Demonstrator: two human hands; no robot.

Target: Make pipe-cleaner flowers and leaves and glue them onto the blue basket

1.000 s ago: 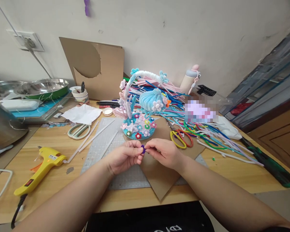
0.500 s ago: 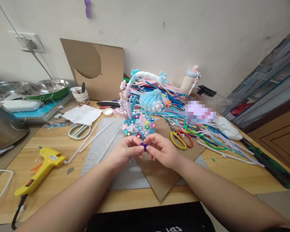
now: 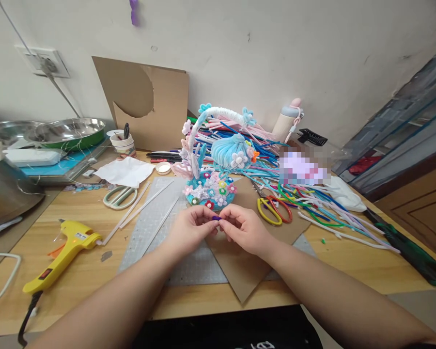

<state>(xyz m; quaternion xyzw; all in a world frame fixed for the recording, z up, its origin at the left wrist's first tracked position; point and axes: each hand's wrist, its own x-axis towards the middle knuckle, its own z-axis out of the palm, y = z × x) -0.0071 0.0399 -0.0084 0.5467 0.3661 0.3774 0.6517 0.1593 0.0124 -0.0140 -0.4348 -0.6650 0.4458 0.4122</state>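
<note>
Between my two hands is a small dark purple pipe-cleaner piece (image 3: 216,218), mostly covered by fingertips. My left hand (image 3: 194,225) pinches it from the left, thumb against forefinger. On the other side my right hand (image 3: 241,225) pinches it too, so the fingertips nearly meet. Just beyond them stands a blue fuzzy basket (image 3: 210,191) covered in small coloured flowers with pearl-like centres. Its white and blue handle (image 3: 221,111) arches above, and a pale blue pleated shell shape (image 3: 229,150) with flowers sits under the arch.
A yellow glue gun (image 3: 63,252) lies at left, its nozzle pointing away. Scissors with yellow and red handles (image 3: 272,211) rest right of the basket. Many pipe cleaners (image 3: 323,208) spread behind and rightward. Cardboard (image 3: 240,271) overlaps a grey cutting mat (image 3: 189,266). Green-handled scissors (image 3: 119,198) lie left.
The purple piece has turned between my fingertips and shows less than before. Both hands stay in nearly the same place, and the view has shifted slightly.
</note>
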